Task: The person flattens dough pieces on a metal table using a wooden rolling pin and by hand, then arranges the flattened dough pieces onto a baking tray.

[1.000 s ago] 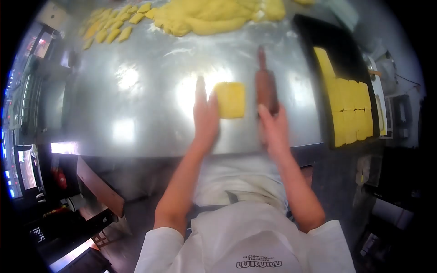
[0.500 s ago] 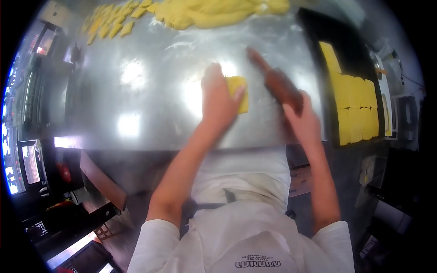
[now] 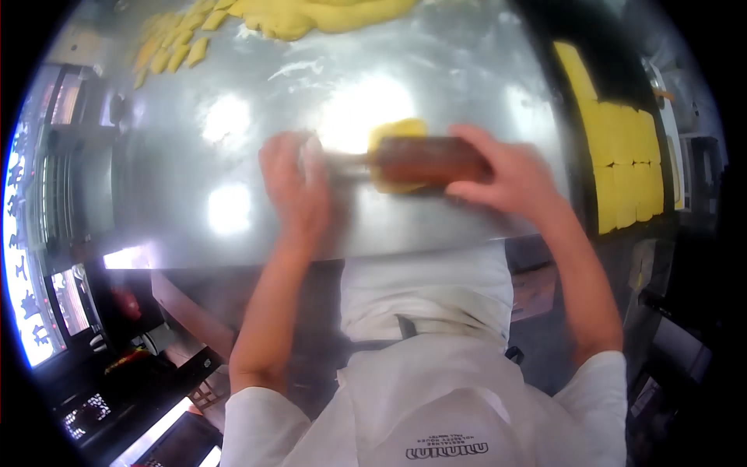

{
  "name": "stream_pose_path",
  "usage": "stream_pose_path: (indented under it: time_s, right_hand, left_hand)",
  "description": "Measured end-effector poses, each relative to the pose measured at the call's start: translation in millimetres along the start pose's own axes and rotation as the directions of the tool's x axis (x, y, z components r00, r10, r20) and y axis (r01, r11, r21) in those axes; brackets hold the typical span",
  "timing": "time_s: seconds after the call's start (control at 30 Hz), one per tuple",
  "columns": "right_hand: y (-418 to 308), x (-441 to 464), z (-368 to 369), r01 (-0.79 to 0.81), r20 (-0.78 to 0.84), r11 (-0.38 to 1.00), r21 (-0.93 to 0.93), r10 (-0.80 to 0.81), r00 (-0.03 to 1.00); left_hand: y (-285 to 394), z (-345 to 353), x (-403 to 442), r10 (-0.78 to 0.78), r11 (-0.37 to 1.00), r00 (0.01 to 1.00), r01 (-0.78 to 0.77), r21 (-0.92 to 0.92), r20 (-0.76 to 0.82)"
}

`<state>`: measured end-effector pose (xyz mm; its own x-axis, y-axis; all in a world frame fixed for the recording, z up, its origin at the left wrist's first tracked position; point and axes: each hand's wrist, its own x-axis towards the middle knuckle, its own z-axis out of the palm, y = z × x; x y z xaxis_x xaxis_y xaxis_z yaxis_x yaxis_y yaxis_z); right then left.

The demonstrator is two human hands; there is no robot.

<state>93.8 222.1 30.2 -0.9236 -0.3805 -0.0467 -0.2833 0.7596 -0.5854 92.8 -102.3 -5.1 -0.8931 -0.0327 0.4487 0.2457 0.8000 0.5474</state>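
A brown rolling pin (image 3: 433,160) lies level across a yellow piece of dough (image 3: 398,131) on the metal worktop, hiding the dough's middle. My right hand (image 3: 510,173) grips the right end of the pin's barrel, thumb and fingers on opposite sides. At the other end, my left hand (image 3: 297,183), smeared by motion, is closed at the thin handle (image 3: 350,160). Dough edges show above and below the barrel.
A large mass of yellow dough (image 3: 327,14) and many small cut pieces (image 3: 177,56) lie at the worktop's (image 3: 187,163) far side. To the right, a black tray (image 3: 587,194) holds several flat yellow dough pieces (image 3: 626,140).
My left hand has left the dough and moved left to the pin's handle. The pin has swung from slanted at the right to level over the dough, carried by my right hand.
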Motion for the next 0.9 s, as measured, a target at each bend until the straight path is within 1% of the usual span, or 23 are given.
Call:
stream_pose_path:
  time_s: [0.07, 0.1, 0.13, 0.17, 0.2, 0.3, 0.4, 0.43, 0.47, 0.5, 0.6, 0.63, 0.67, 0.73, 0.77, 0.8, 0.83, 0.87, 0.9]
  right_hand:
    - [5.0, 26.8, 28.7, 0.074, 0.07, 0.993, -0.087, -0.068, 0.995]
    - [1.9, 46.5, 31.1, 0.005, 0.024, 0.987, -0.163, -0.002, 1.0]
    - [3.9, 67.2, 30.7, -0.067, -0.029, 0.969, -0.237, 0.062, 0.998]
    - [15.9, 87.2, 34.4, -0.051, -0.109, 0.986, -0.159, 0.034, 0.993]
    - [25.7, 102.8, 39.4, -0.021, -0.189, 0.996, -0.083, 0.005, 0.982]
    - [39.7, 124.2, 39.1, -0.008, -0.209, 1.0, 0.004, 0.009, 0.978]
    - [15.6, 76.6, 36.5, 0.019, -0.214, 0.995, -0.096, -0.04, 0.976]
    - [12.1, 52.5, 43.3, 0.057, -0.215, 0.988, -0.144, -0.087, 0.973]
    - [13.2, 31.1, 48.8, 0.098, -0.214, 0.977, -0.192, -0.139, 0.967]
    - [13.6, 22.0, 47.6, 0.234, -0.229, 0.956, -0.177, -0.271, 0.935]
    - [13.4, 38.2, 46.7, 0.094, -0.22, 0.97, -0.222, -0.144, 0.965]
    - [14.8, 55.7, 43.9, 0.074, -0.235, 0.985, -0.155, -0.109, 0.966]
    - [18.9, 64.8, 43.1, 0.077, -0.254, 0.988, -0.136, -0.109, 0.961]
    - [20.7, 72.9, 45.8, 0.081, -0.286, 0.993, -0.09, -0.103, 0.953]
    - [19.8, 58.4, 46.5, 0.065, -0.239, 0.992, -0.109, -0.089, 0.967]
    - [18.8, 38.8, 48.2, 0.094, -0.214, 0.983, -0.158, -0.127, 0.968]
    - [15.6, 16.5, 49.3, 0.147, -0.213, 0.977, -0.151, -0.177, 0.961]
    - [13.9, 1.6, 50.4, 0.19, -0.208, 0.971, -0.141, -0.217, 0.954]
    - [13.2, -1.3, 49.8, 0.132, -0.169, 0.983, -0.129, -0.153, 0.974]
  left_hand:
    - [-40.4, 25.9, -9.2, 0.145, 0.946, 0.976, -0.185, 0.266, 0.161]
    - [-54.4, 40.7, -8.7, 0.202, 0.881, 0.946, -0.288, 0.375, 0.253]
    - [-46.7, 40.9, 9.3, 0.1, 0.902, 0.952, -0.209, 0.378, 0.288]
    - [-47.2, 45.7, 30.4, -0.04, 0.92, 0.937, -0.101, 0.38, 0.346]
    - [-48.5, 46.9, 46.0, -0.182, 0.919, 0.9, 0.013, 0.393, 0.395]
    - [-38.4, 44.0, 70.7, -0.214, 0.93, 0.881, 0.052, 0.363, 0.423]
    - [-18.7, 35.3, 29.0, -0.153, 0.934, 0.938, 0.035, 0.355, 0.311]
    - [-21.3, 32.6, 5.6, -0.08, 0.949, 0.961, -0.007, 0.316, 0.263]
    - [-25.5, 30.9, -18.8, -0.011, 0.958, 0.978, -0.049, 0.282, 0.207]
    - [-19.2, 28.2, -31.8, 0.049, 0.949, 0.985, -0.097, 0.299, 0.165]
    - [-20.7, 32.7, -16.8, 0.02, 0.962, 0.981, -0.072, 0.264, 0.195]
    - [-24.3, 38.9, 0.9, -0.104, 0.942, 0.968, 0.023, 0.334, 0.227]
    - [-25.9, 42.0, 17.7, -0.138, 0.942, 0.965, 0.058, 0.331, 0.224]
    - [-37.6, 47.3, 24.2, -0.019, 0.938, 0.968, -0.069, 0.339, 0.249]
    - [-38.6, 43.8, 7.8, 0.083, 0.925, 0.971, -0.159, 0.346, 0.223]
    - [-35.5, 39.3, -10.8, 0.192, 0.9, 0.964, -0.248, 0.358, 0.184]
    - [-31.1, 35.1, -29.7, 0.193, 0.903, 0.968, -0.239, 0.357, 0.16]
    - [-18.8, 29.3, -45.1, 0.154, 0.94, 0.983, -0.178, 0.291, 0.104]
    - [-11.9, 25.9, -47.1, 0.135, 0.934, 0.983, -0.169, 0.316, 0.127]
